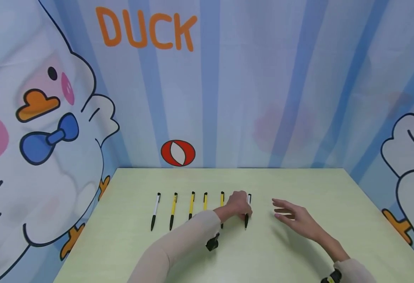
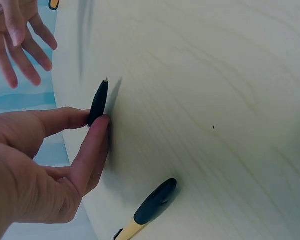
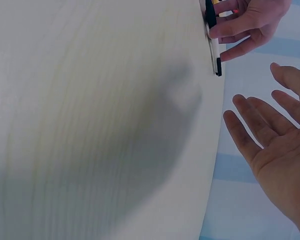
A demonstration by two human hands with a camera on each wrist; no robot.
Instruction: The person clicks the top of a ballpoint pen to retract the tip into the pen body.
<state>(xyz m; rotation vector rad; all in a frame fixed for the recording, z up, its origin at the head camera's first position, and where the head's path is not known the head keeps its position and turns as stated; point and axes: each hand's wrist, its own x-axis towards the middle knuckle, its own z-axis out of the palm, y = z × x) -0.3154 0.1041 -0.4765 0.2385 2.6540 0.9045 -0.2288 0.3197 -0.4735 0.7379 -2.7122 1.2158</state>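
A white pen with a black grip is pinched between the thumb and fingers of my left hand, at the right end of a row of pens. The left wrist view shows its black grip end just above the table, tip pointing away from the fingers. My right hand hovers to the right of that pen, fingers loosely spread and holding nothing; the right wrist view shows its palm. Beside the left hand lies a yellow pen, partly hidden by that hand and forearm.
Farther left in the row lie more yellow pens, such as one yellow pen, and a white pen at the far end. The left sleeve covers some lower ends. A striped curtain hangs behind the pale table.
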